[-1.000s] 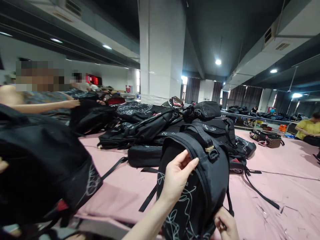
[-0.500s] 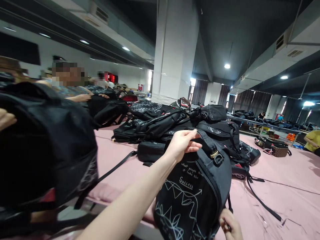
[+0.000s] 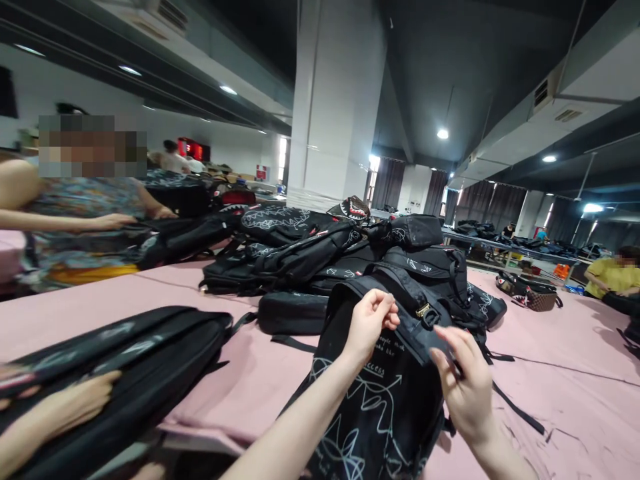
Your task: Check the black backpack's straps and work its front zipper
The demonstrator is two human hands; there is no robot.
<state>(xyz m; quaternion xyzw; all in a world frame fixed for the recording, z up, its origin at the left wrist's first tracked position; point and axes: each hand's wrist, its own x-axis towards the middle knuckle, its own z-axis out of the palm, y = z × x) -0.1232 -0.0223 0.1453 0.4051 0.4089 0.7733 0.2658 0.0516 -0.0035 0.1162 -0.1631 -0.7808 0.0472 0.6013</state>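
— Up comes the right hand (image 3: 467, 393): half a second ago it sat low by the bottom edge, now it is raised beside the shoulder strap (image 3: 415, 320).
— Is it gripping?
— Fingers half curled, touching the strap just below the gold buckle (image 3: 423, 310); whether it pinches, I cannot tell.
— And the left hand (image 3: 370, 323)?
— Pinching the top of the black backpack (image 3: 380, 393), which stands upright at the near edge of the pink table (image 3: 575, 400).
— Which is nearer the buckle?
— Both flank it; the strap runs up and away between them.
— Anyone else?
— Another person's hand (image 3: 75, 403) presses a flat bag (image 3: 125, 357) at left.
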